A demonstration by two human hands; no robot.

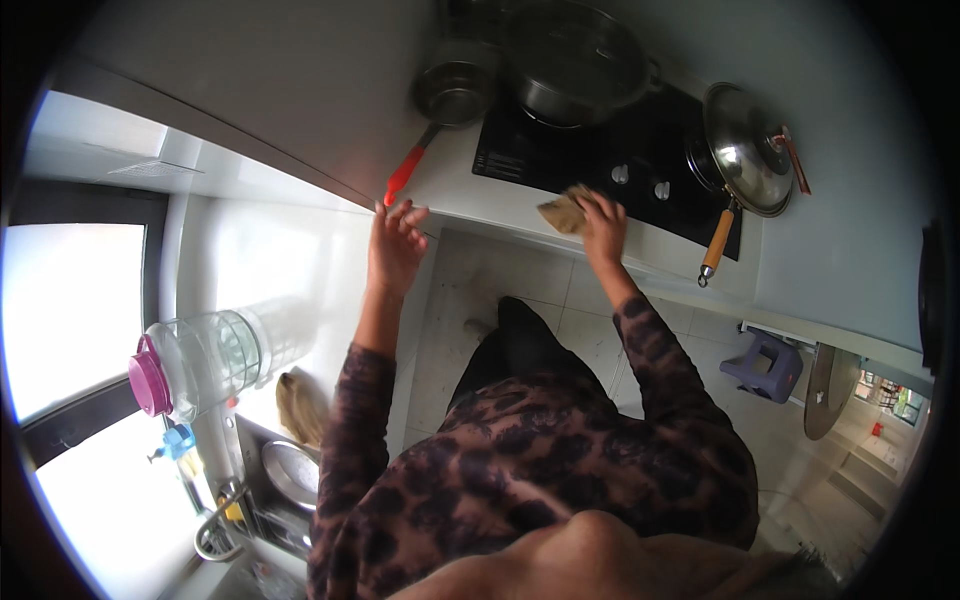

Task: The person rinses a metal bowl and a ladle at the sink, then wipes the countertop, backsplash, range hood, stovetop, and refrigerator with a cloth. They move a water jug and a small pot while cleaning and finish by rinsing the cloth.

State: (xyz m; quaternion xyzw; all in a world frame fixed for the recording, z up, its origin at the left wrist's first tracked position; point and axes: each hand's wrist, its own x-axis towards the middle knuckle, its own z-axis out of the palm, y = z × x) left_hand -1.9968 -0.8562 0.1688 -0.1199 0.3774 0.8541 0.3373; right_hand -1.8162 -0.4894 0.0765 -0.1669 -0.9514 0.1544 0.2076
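My right hand (606,229) grips a tan cloth (566,210) at the front edge of the counter, beside the black cooktop (585,154). Below the tip of a saucepan's red handle (405,174) is my left hand (397,244), its fingers apart and somewhat curled; nothing shows in it. The small metal saucepan (454,94) stands left of the cooktop. A large lidded steel pot (574,67) sits at the back of the cooktop. On the right side rests a wok with a domed steel lid (750,154) and a wooden handle (718,238). Two knobs (619,175) are near my right hand.
At left, a large clear jar with a pink lid (150,375) stands by the window. Near it are a sink with a metal bowl (291,474), a curved faucet (217,532) and another tan cloth (298,409). A purple-grey plastic stool (765,367) is on the floor at right.
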